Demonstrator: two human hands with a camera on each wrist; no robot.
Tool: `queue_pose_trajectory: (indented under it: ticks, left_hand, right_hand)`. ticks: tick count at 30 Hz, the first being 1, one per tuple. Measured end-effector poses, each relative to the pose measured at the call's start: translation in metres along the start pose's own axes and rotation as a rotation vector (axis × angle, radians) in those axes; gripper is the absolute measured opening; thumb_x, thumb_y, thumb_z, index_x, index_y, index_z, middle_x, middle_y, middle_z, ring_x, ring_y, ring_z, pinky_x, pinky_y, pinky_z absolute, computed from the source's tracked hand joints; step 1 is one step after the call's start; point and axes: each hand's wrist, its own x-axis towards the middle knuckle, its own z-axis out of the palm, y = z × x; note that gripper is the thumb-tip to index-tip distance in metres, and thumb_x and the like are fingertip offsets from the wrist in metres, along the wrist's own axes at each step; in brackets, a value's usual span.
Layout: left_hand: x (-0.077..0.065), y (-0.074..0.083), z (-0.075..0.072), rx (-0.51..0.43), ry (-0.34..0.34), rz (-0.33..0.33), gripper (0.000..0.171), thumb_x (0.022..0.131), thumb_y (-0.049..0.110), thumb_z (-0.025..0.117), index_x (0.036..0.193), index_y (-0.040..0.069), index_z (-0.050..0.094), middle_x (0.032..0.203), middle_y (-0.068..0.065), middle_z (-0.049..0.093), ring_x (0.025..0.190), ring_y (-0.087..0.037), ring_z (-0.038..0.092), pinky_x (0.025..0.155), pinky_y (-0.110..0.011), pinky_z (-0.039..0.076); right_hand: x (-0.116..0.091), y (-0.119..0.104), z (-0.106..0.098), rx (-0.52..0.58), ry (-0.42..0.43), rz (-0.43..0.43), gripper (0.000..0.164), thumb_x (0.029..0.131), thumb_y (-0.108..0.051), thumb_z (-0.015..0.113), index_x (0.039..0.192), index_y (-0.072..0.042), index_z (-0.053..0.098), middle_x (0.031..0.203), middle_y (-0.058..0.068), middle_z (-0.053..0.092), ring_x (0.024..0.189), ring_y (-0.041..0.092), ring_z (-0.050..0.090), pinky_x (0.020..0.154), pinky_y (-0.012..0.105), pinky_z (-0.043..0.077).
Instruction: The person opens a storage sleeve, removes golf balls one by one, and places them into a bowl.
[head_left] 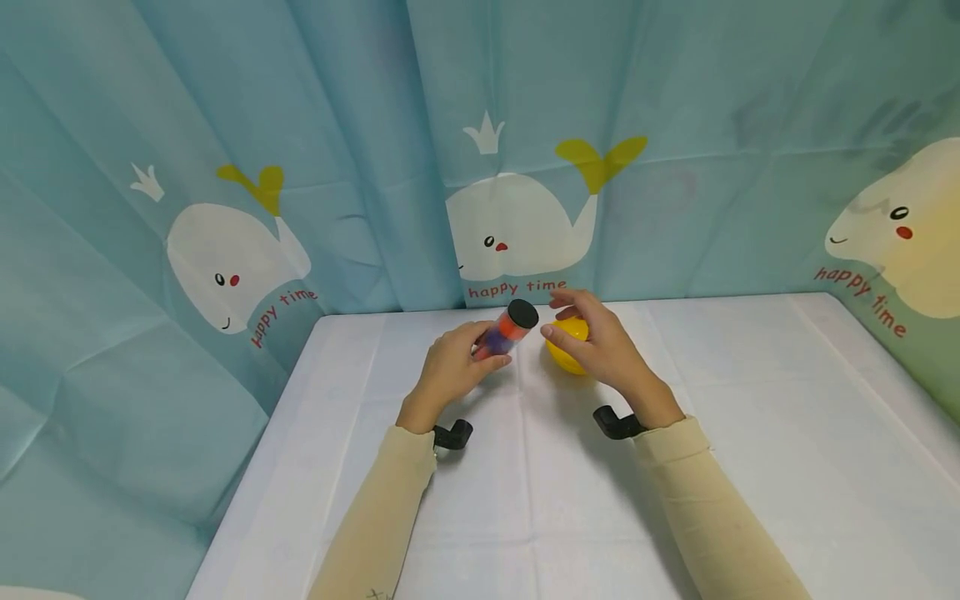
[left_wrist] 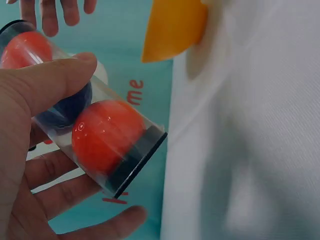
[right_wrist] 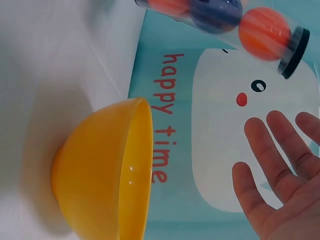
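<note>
My left hand (head_left: 450,362) grips a clear tube (head_left: 501,337) with black end caps, held tilted above the table. Inside it, the left wrist view shows a dark blue ball (left_wrist: 67,107) between orange-red balls (left_wrist: 107,135); the thumb lies across the tube's near side. A yellow bowl (right_wrist: 95,165) stands upright on the table, right of the tube. Above the bowl, my right hand (head_left: 600,343) hovers with its fingers spread and holds nothing. In the right wrist view its fingers are apart from both the tube and the bowl. The bowl's inside is mostly hidden.
A white cloth covers the table (head_left: 525,483). Behind it hangs a blue curtain (head_left: 360,125) printed with whales and lettering, close to the table's far edge. Black camera mounts (head_left: 453,435) stick out at both wrists.
</note>
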Motion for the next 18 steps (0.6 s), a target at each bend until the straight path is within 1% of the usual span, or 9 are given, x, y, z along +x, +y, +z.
queue_pose_trajectory:
  ticks: [8, 12, 18]
  left_hand:
    - [-0.001, 0.006, -0.004, -0.045, 0.043, 0.061, 0.053, 0.084, 0.036, 0.086, 0.129, 0.015, 0.069, 0.117, -0.004, 0.072, 0.102, -0.022, 0.068, 0.090, -0.042, 0.057]
    - [-0.001, 0.008, -0.005, -0.039, 0.058, 0.082, 0.053, 0.081, 0.033, 0.088, 0.127, 0.014, 0.071, 0.114, -0.004, 0.072, 0.101, -0.022, 0.068, 0.091, -0.041, 0.057]
    - [-0.002, 0.012, -0.009, -0.015, 0.050, 0.086, 0.053, 0.081, 0.034, 0.089, 0.126, 0.014, 0.071, 0.114, -0.003, 0.071, 0.099, -0.020, 0.067, 0.090, -0.039, 0.058]
  right_hand:
    - [0.000, -0.004, 0.001, 0.037, -0.013, -0.011, 0.058, 0.097, -0.026, 0.072, 0.148, -0.012, 0.049, 0.133, 0.014, 0.062, 0.116, 0.032, 0.064, 0.110, 0.057, 0.044]
    - [0.000, -0.006, 0.002, 0.043, -0.023, -0.023, 0.058, 0.096, -0.026, 0.073, 0.148, -0.012, 0.050, 0.129, 0.014, 0.062, 0.112, 0.031, 0.065, 0.109, 0.057, 0.046]
    - [0.001, -0.005, 0.003, 0.028, -0.032, -0.030, 0.051, 0.094, -0.026, 0.076, 0.141, -0.012, 0.059, 0.124, 0.012, 0.063, 0.104, 0.028, 0.065, 0.103, 0.053, 0.050]
